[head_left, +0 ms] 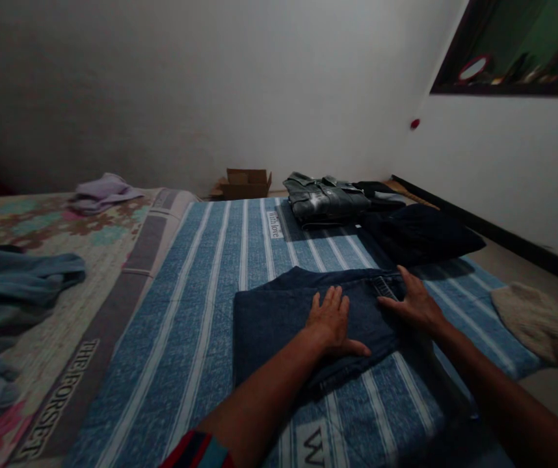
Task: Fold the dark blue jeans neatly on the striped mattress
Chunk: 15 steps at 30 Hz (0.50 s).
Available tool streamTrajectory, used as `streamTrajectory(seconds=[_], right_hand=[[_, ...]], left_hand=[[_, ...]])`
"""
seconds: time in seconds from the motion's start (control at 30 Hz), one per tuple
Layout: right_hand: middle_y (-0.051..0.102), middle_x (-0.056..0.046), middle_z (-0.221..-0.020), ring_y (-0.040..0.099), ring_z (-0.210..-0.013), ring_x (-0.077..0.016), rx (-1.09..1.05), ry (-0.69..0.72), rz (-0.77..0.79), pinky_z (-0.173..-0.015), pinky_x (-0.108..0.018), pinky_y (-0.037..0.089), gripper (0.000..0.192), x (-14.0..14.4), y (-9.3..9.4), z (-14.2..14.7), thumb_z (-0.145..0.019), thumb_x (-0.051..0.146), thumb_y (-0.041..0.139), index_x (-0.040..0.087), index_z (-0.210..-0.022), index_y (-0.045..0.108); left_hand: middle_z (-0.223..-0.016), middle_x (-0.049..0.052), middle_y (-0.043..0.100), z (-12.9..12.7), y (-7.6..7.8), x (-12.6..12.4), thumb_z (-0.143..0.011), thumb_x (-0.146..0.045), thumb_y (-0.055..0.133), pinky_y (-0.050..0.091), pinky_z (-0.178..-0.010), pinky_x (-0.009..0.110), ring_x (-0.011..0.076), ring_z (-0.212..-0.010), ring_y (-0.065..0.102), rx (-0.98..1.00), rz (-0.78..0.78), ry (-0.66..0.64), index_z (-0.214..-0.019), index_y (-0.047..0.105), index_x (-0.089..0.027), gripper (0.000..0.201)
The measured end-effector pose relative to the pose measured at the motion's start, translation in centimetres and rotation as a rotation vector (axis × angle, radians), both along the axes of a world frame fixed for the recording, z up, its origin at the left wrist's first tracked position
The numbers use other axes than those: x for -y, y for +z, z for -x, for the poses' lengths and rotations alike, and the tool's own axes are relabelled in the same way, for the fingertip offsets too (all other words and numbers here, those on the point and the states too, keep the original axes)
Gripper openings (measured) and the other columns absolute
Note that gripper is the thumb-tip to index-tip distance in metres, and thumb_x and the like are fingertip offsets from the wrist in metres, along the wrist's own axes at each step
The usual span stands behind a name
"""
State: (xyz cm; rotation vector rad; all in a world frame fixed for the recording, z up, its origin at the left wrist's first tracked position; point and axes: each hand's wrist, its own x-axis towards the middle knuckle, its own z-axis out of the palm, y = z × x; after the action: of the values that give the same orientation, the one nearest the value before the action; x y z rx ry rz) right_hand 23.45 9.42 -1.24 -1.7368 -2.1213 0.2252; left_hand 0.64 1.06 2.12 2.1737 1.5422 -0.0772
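Looking through the head view, the only one: both my hands lie flat on the folded dark jeans (279,318), lower centre of the frame, on the blue striped sheet (196,286). Left hand (330,322) is spread, palm down, on the middle of the fold, fingers pointing up-frame; it pins the cloth and grips nothing. Right hand (413,302) is also flat and open, resting at the jeans' right end near the waistband, fingertips angled up-left; no pinch there either. The key relation: the jeans' long axis runs left-right across the frame, and most of the bundle stretches left of both hands, so the left hand is nearer the bulk and the right hand covers the right edge.

A stack of folded clothes (328,198) sits up-frame right of centre, well apart from the hands, with a dark garment (420,234) just beside it. A cardboard box (246,183) stands against the wall. Loose blue clothes (15,286) lie at left, a lilac cloth (101,192) at upper left, a pale rug (537,325) at right.
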Motion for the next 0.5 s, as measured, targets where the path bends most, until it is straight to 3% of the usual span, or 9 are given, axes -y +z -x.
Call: streamTrajectory(seconds=[0.23, 0.5], right_hand=[[0.042, -0.019, -0.143, 0.045, -0.128, -0.0338, -0.195, -0.001, 0.275, -0.102, -0.044, 0.039, 0.118, -1.2, 1.5, -1.2, -0.056, 0.063, 0.073, 0.013, -0.149, 0.020], [0.038, -0.021, -0.145, 0.041, -0.131, -0.0342, -0.386, -0.003, 0.348, -0.108, -0.043, 0.033, 0.126, -2.1, 2.8, -1.4, -0.042, 0.049, 0.086, 0.009, -0.146, 0.026]], left_hand=[[-0.156, 0.018, -0.004, 0.0, -0.1, 0.0, -0.066, -0.085, 0.043, 0.001, -0.114, 0.056, 0.0310, -0.144, -0.007, 0.000, 0.002, 0.006, -0.150, 0.013, -0.007, 0.118], [-0.156, 0.018, -0.003, 0.0, -0.1, 0.0, -0.065, -0.086, 0.043, 0.001, -0.114, 0.055, 0.0312, -0.145, -0.007, 0.005, -0.010, 0.011, -0.150, 0.013, -0.006, 0.120]])
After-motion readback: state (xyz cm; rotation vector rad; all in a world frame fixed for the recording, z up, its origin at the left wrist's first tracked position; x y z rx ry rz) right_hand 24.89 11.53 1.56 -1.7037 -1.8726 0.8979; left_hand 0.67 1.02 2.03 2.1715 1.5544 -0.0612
